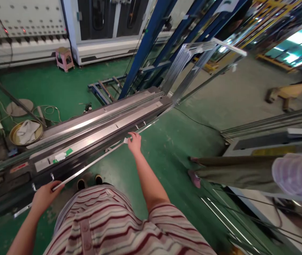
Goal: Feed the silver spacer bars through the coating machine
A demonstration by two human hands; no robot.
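Hands on thin metal strip (92,163), which runs along near edge of long machine counter (100,131). L hand (44,196) w/ grip closed on strip's near end, just beside counter's front edge. R hand (134,141) further along, fingers pinched on strip at white tag. Green/white label on counter top, betw. the hands. Co-worker's legs (233,171) right of counter, well apart. Basin w/ cloth (26,131) behind counter, on floor. Pink stool (64,58) far beyond it.

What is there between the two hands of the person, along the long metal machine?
In the head view, a thin metal strip runs from the left hand to the right hand, along the machine's front edge; both hands grip it.
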